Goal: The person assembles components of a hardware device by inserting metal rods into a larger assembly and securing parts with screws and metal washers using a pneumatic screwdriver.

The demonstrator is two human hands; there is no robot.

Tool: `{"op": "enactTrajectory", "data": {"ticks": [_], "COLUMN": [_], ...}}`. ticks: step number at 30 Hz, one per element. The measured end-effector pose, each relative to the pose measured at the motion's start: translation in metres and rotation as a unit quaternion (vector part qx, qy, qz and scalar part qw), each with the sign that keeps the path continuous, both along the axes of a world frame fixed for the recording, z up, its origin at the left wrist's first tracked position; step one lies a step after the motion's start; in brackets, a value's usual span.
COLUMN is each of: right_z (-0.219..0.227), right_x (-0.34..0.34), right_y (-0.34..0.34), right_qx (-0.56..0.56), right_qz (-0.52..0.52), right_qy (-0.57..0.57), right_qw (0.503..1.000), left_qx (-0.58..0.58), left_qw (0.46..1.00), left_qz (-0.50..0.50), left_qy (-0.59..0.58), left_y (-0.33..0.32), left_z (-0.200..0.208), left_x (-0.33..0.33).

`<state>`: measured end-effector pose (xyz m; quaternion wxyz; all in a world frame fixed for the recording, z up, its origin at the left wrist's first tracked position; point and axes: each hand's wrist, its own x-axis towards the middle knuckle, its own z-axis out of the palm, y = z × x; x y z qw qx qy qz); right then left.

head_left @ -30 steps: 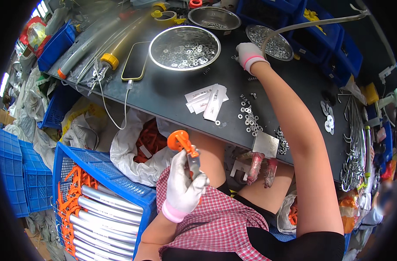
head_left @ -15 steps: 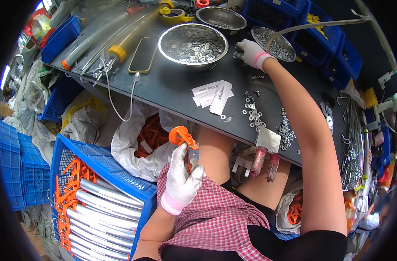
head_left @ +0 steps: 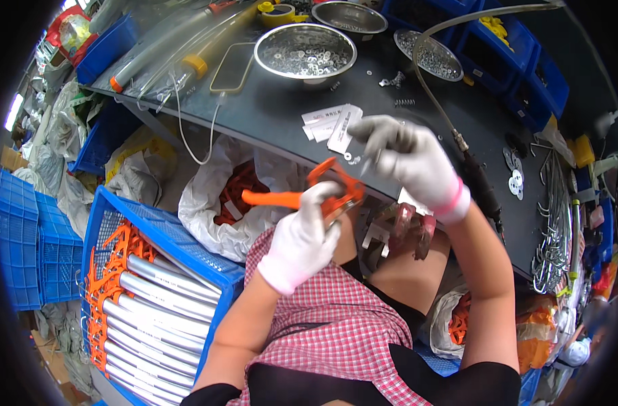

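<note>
My left hand [head_left: 302,237], in a white glove with a pink cuff, is closed around an orange plastic handle [head_left: 275,199] held above my lap. The part's forked end points toward the table. Just right of it, over the table's front edge, is my right hand [head_left: 417,162], gloved alike. Its fingers are curled and partly blurred; what they pinch is too small to name. Below this hand, a fixture with reddish wrapped jaws [head_left: 404,230] sits at the table edge.
Metal bowls of washers [head_left: 305,74] and small hardware [head_left: 431,68] stand on the dark table. A hose-fed black tool [head_left: 481,183] hangs at right. White labels [head_left: 329,128] lie mid-table. A blue crate [head_left: 217,271] of orange-ended silver tubes [head_left: 167,304] is at left.
My right hand has come back from beside the bowls to near the orange handle. My left hand has turned the handle and moved slightly right and up.
</note>
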<state>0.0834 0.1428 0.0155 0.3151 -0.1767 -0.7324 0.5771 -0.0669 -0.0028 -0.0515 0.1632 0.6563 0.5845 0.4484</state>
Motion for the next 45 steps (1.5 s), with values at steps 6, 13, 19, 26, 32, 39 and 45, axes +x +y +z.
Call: {"op": "enactTrajectory", "data": {"ticks": [6,13,19,26,32,39,45], "right_z": [0.011,0.014,0.012,-0.004,-0.106,-0.069,-0.077], "right_x": [0.059,0.124,0.158,0.251,0.423,0.392,0.372], "right_y": [-0.054,-0.087,-0.119,-0.126,-0.119,-0.178,-0.21], "right_qx": [0.458,0.516,0.552,0.206,0.266,0.224,-0.219], "right_qz": [-0.229,-0.323,-0.31,-0.479,-0.669,-0.592,-0.699], "right_qy": [-0.133,-0.195,-0.335,-0.125,-0.606,-0.477,0.137], "right_qw": [0.849,0.769,0.698,0.844,0.337,0.61,0.667], "left_qx": [0.093,0.17,0.144,0.09,0.037,-0.023,-0.004], "left_qw": [0.986,0.945,0.94,0.937,0.967,0.961,0.965], "left_qz": [-0.136,-0.272,-0.276,-0.331,-0.249,-0.275,-0.262], "left_qy": [0.02,0.066,0.142,0.073,0.027,-0.002,-0.004], "left_y": [0.018,0.031,0.028,0.005,0.007,0.011,0.018], "left_z": [0.015,0.02,0.025,0.023,0.019,0.01,0.01], "left_x": [0.037,0.093,0.124,0.141,0.135,0.143,0.145]}}
